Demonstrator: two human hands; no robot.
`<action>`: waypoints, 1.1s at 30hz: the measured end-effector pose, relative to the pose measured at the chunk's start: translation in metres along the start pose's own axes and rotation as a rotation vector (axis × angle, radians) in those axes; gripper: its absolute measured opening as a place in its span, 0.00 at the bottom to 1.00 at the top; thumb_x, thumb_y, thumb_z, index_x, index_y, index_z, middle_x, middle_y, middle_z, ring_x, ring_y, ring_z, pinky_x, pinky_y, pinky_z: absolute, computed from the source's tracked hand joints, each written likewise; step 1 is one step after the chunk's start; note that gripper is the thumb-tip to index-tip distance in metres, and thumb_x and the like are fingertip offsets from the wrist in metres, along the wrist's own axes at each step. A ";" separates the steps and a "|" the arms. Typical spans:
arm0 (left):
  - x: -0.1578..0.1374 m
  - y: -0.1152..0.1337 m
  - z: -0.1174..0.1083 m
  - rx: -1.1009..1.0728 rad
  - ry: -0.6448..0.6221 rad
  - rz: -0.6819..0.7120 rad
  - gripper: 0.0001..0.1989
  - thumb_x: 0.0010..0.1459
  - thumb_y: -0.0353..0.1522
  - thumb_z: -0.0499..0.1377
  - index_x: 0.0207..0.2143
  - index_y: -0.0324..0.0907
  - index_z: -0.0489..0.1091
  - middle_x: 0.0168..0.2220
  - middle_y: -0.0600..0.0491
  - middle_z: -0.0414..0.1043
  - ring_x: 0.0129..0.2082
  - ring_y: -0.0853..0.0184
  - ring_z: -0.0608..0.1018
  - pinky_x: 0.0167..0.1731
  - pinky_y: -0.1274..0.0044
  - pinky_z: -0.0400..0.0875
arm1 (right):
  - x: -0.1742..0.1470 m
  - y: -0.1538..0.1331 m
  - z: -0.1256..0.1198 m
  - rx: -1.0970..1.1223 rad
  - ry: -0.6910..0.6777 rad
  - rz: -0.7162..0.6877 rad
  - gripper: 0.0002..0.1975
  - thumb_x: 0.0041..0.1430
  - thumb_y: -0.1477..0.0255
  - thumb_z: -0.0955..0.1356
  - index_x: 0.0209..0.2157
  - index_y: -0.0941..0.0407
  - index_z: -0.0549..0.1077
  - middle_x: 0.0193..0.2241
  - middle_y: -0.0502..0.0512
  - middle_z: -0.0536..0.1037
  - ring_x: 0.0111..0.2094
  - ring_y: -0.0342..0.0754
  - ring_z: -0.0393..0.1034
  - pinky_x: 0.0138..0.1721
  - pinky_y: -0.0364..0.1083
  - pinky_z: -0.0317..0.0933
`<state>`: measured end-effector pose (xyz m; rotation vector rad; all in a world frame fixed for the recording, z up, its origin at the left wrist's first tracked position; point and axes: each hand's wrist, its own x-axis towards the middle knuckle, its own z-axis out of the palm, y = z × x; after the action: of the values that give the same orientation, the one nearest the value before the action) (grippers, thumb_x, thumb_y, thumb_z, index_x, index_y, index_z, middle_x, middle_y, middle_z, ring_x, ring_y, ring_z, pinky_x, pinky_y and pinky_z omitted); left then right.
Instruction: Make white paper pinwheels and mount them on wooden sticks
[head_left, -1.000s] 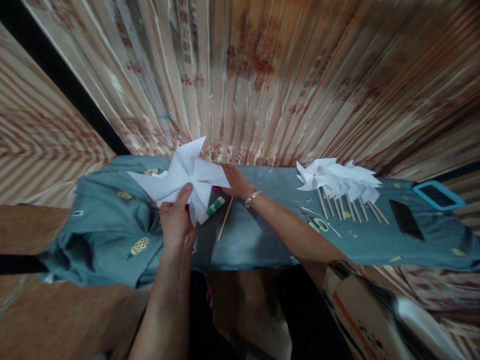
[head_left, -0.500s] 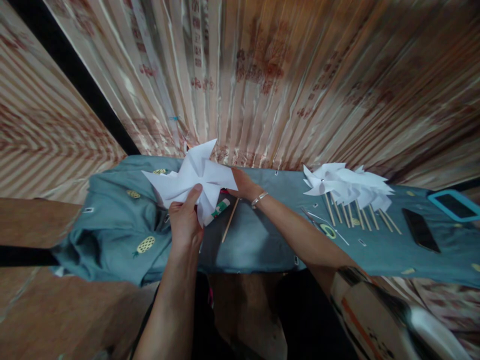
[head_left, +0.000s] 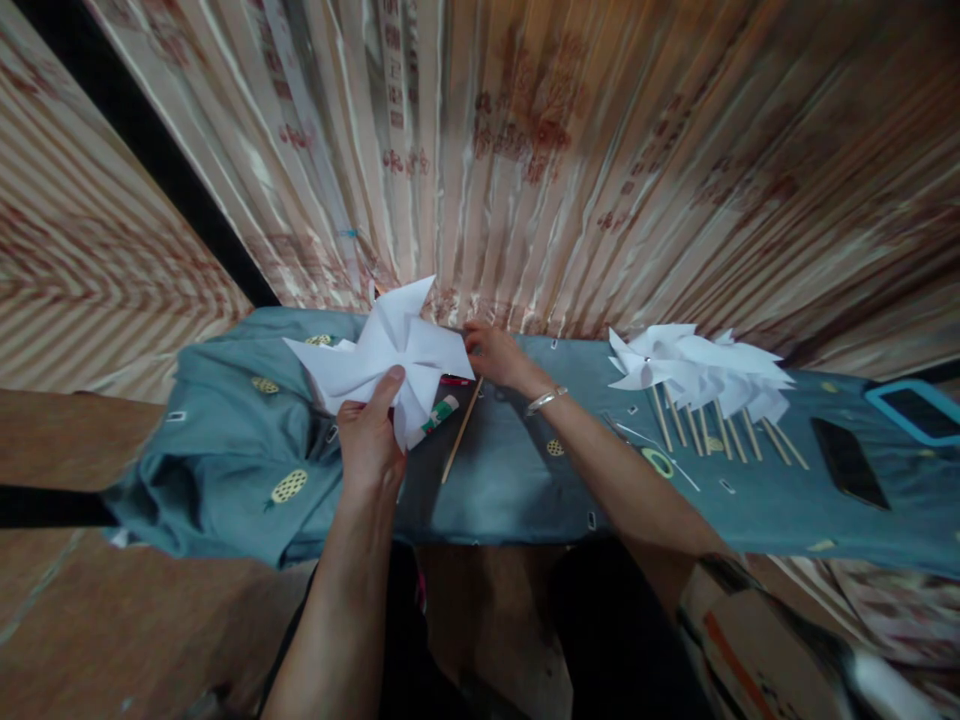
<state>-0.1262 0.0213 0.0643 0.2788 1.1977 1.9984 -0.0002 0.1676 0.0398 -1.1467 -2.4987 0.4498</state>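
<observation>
My left hand (head_left: 371, 440) grips a white paper pinwheel (head_left: 401, 358), its thumb pressed near the centre and the other fingers hidden underneath. Just past the pinwheel's right blade is my right hand (head_left: 495, 355), with its fingers curled together; whatever they may hold cannot be made out. A thin wooden stick (head_left: 461, 432) lies below that hand on the blue-green cloth (head_left: 517, 500). Partly under the pinwheel is a green and white glue stick (head_left: 441, 415). A small red item (head_left: 455, 380) shows beside the blade.
Several finished white pinwheels (head_left: 697, 365) on wooden sticks lie overlapping at the right. Scissors with green handles (head_left: 658, 462) lie in front of them. Farther right are a dark phone (head_left: 847, 462) and a blue-framed device (head_left: 919, 412). A striped curtain (head_left: 480, 200) hangs behind.
My right hand has shifted slightly right and up, out from behind the pinwheel's blade, uncovering more of the stick and the red item. My left hand and the pinwheel stay nearly still.
</observation>
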 end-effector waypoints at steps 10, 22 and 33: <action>-0.007 -0.009 0.009 -0.070 -0.012 -0.065 0.14 0.33 0.30 0.72 0.27 0.38 0.75 0.27 0.52 0.80 0.30 0.62 0.82 0.35 0.72 0.79 | -0.135 0.051 -0.001 0.475 0.142 0.296 0.04 0.50 0.68 0.71 0.26 0.53 0.77 0.53 0.59 0.75 0.57 0.57 0.69 0.59 0.58 0.57; -0.024 -0.049 0.036 0.037 -0.129 -0.089 0.15 0.33 0.32 0.73 0.25 0.37 0.75 0.26 0.52 0.78 0.32 0.62 0.81 0.39 0.73 0.75 | -0.191 0.056 0.006 0.261 0.174 0.301 0.02 0.53 0.71 0.70 0.28 0.53 0.74 0.63 0.64 0.64 0.63 0.58 0.60 0.61 0.59 0.55; -0.044 -0.092 0.057 0.195 -0.298 -0.200 0.11 0.36 0.33 0.72 0.25 0.39 0.78 0.26 0.52 0.79 0.25 0.67 0.78 0.29 0.77 0.72 | -0.207 0.059 0.006 0.326 0.197 0.260 0.05 0.60 0.72 0.67 0.32 0.52 0.75 0.61 0.61 0.67 0.63 0.54 0.60 0.62 0.58 0.55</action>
<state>-0.0196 0.0509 0.0271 0.5146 1.1775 1.6057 0.1623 0.0433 -0.0289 -1.3123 -2.0256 0.7436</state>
